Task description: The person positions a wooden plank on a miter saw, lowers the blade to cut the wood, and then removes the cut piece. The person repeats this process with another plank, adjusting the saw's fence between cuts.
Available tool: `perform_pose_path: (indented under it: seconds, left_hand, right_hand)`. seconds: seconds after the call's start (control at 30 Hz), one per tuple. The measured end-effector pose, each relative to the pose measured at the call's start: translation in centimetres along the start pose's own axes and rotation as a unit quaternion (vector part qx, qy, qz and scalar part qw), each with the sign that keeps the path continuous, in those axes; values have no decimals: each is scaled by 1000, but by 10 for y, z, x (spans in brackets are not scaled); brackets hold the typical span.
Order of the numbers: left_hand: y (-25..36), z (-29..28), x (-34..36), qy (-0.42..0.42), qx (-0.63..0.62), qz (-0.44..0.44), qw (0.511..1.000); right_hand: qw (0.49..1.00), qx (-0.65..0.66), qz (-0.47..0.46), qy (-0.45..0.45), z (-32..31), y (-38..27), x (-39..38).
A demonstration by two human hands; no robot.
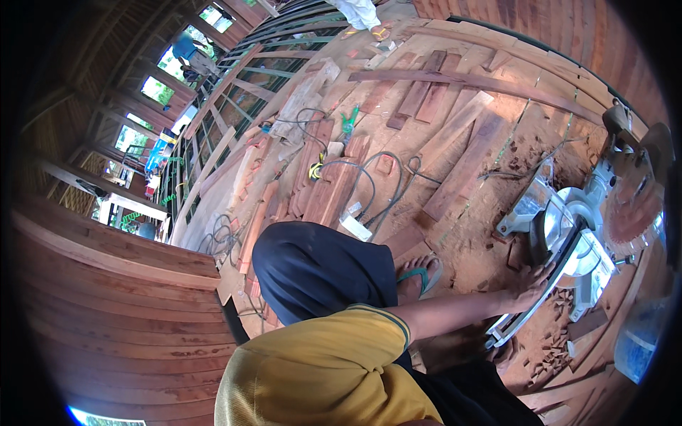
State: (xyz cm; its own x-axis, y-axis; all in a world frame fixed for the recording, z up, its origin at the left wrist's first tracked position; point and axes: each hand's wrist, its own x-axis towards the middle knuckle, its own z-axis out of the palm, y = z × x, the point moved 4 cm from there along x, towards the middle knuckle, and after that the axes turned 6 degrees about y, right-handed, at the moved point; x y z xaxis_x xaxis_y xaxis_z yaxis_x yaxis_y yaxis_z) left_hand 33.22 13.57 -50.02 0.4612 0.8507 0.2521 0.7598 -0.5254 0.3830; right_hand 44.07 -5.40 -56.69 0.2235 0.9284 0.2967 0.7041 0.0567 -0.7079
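My left arm, in a yellow sleeve, reaches right to a silver mitre saw (575,216) on the floor. My left hand (527,290) rests against the saw's long narrow metal edge (550,284), its fingers stretched out toward the middle of the base. Whether a thin workpiece lies under the fingers, I cannot make out. The toothed round blade (629,216) stands raised at the right of the base, below the dark saw head (625,124). My right hand does not show.
Wood offcuts (547,362) and sawdust lie around the saw. Several boards (465,167), cables (383,188), a white power strip (355,226), a yellow tape measure (315,170) and a green tool (349,122) lie on the floor. Open floor framing (263,74) is at the far left; people stand beyond.
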Motion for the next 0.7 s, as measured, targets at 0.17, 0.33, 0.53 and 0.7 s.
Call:
perform_pose_path:
  seconds: [0.17, 0.33, 0.53, 0.7]
  left_hand:
    - [-2, 15, -7, 2, -39, -18, 999]
    - [-1, 3, -1, 16, -46, -18, 999]
    - [-1, 6, 10, 16, -94, -31, 995]
    - [0, 12, 1, 7, -75, -1, 997]
  right_hand:
    - [1000, 2, 6, -5, 5, -2, 4]
    - [1000, 1, 7, -7, 8, -2, 6]
    - [1000, 3, 4, -14, 10, -4, 10]
    - [1000, 4, 2, -19, 12, -4, 13]
